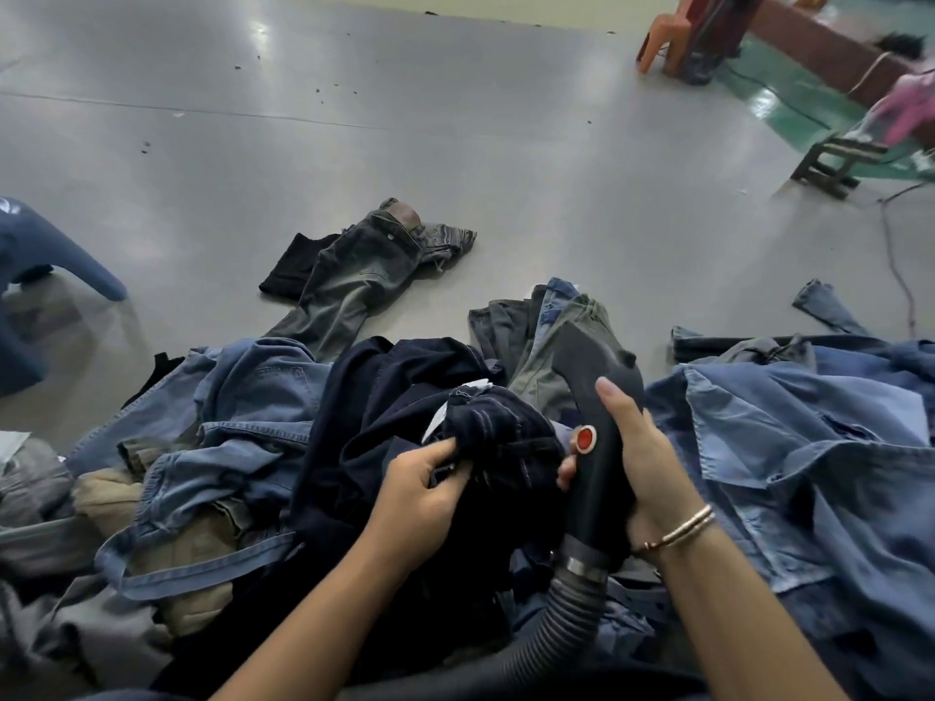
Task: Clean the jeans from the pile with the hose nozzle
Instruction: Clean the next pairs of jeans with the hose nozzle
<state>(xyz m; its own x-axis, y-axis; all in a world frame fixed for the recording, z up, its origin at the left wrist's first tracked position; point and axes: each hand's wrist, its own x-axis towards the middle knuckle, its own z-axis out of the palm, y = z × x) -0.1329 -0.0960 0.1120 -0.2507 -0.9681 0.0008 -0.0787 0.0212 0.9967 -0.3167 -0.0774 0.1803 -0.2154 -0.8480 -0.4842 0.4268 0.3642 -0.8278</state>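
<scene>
Atop the heaped pile of blue denim jeans (243,412), the left hand (420,490) pinches dark navy jeans (455,422); the right hand (645,462) grips the black hose nozzle (597,397), apparently touching them.

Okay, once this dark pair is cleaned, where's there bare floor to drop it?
Bare grey floor lies beyond the pile, between the grey jeans lying apart and the wooden stool; more lies left of those jeans, toward the blue chair. Around both hands the denim is crowded.
</scene>
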